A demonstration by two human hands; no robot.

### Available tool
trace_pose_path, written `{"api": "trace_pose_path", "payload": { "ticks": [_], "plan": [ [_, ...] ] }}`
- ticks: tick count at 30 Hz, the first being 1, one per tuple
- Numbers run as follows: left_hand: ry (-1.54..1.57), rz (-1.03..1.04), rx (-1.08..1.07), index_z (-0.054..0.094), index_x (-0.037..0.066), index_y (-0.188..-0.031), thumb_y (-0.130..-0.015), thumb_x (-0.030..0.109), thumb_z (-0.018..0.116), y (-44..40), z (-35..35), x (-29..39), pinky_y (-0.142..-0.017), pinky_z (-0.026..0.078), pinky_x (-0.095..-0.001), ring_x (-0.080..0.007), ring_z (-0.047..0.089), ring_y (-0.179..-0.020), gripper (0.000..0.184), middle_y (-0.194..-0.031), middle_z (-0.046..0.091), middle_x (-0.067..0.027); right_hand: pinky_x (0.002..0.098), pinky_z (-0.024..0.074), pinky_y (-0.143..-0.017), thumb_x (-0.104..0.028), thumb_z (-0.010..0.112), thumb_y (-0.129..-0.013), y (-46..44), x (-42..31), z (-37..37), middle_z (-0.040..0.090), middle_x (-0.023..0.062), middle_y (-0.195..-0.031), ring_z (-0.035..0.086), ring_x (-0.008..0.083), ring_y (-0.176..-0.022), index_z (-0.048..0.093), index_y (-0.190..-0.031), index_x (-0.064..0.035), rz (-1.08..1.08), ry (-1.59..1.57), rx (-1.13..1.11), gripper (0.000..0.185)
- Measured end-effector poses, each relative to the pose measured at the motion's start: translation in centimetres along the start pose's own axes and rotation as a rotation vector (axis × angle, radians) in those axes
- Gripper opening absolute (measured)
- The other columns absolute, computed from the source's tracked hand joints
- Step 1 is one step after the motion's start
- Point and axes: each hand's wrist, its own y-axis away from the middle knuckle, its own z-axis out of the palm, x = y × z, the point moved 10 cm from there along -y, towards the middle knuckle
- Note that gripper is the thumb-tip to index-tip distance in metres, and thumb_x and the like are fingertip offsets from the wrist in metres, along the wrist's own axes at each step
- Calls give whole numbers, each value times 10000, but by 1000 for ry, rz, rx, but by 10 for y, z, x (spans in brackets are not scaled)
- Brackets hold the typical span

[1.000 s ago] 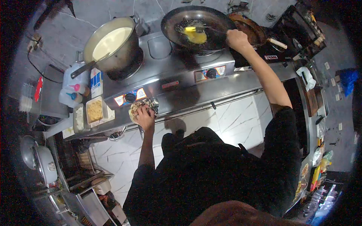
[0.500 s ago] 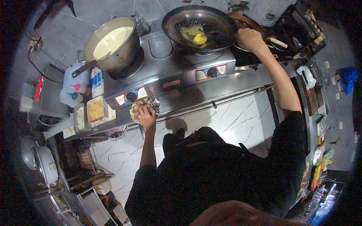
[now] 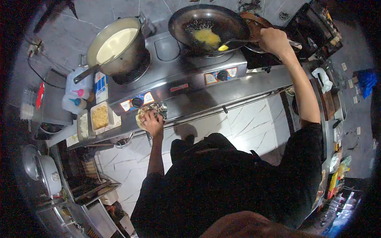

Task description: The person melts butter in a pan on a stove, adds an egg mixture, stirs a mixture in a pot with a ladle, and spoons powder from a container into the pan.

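Note:
My right hand [image 3: 274,41] is closed around the handle of a metal spatula or spoon [image 3: 240,41]; its exact kind is unclear. The utensil reaches into a dark wok [image 3: 180,33] on the right burner, with a small yellow butter-like lump [image 3: 223,48] at its tip. Beside it lies a patch of melted yellow fat [image 3: 207,37]. At the counter's front edge, my left hand [image 3: 154,123] lies palm down with curled fingers on a pile of chopped, mushroom-like food [image 3: 159,108]. The dish under that food is mostly hidden.
A large pot [image 3: 137,55] of creamy liquid stands on the left burner, handle toward the left front. Further left are a tub of yellowish crumbs [image 3: 112,115], a white tub [image 3: 83,125] and squeeze bottles [image 3: 81,102]. A brown pan [image 3: 254,23] sits behind my right hand.
My right hand has moved slightly right, and the utensil now shows in the wok. The yellow lump has shifted right and looks smaller, with melted fat left behind. My left hand stays put.

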Motion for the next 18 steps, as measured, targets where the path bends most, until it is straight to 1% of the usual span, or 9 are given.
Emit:
{"api": "trace_pose_path", "payload": {
  "ticks": [2,5,11,12,15,18],
  "plan": [
    [11,-20,-24,577,150,-976,-739,252,567,0,4,-3,-851,329,-481,-302,455,-1014,258,-1043,521,-69,433,527,-658,-207,539,-743,-14,15,21,654,151,-821,650,305,-780,652,-851,-77,-5,92,-18,203],
    [13,-41,-56,575,150,-982,-743,252,565,-1,2,-1,-858,328,-486,-301,454,-1024,260,-1048,519,-70,427,527,-651,-195,524,-761,-39,25,53,656,136,-824,652,294,-791,657,-857,-103,62,113,-14,188],
    [16,-65,-95,571,152,-989,-749,265,560,2,15,-10,-866,326,-490,-299,453,-1034,265,-1057,517,-76,416,524,-688,-179,474,-822,-85,10,104,650,146,-889,642,305,-855,660,-904,-116,107,13,29,213],
    [28,-68,-101,571,152,-988,-750,267,560,2,15,-11,-868,324,-491,-298,452,-1035,264,-1062,516,-77,417,521,-703,-183,462,-836,-89,5,108,644,156,-919,637,301,-879,655,-926,-111,115,6,-4,224],
    [36,-61,-76,560,149,-1000,-759,273,543,2,13,-10,-893,297,-498,-298,455,-1049,271,-1097,502,-81,425,521,-700,-181,464,-833,-89,-8,106,648,153,-899,641,307,-857,652,-916,-95,78,-14,-13,222],
    [30,-84,-140,544,146,-1022,-766,278,524,1,14,-10,-916,268,-503,-299,458,-1061,289,-1129,487,-80,422,525,-689,-171,474,-818,-66,-19,81,650,156,-870,646,315,-829,651,-872,-75,10,-28,-11,208]
  ]
}}
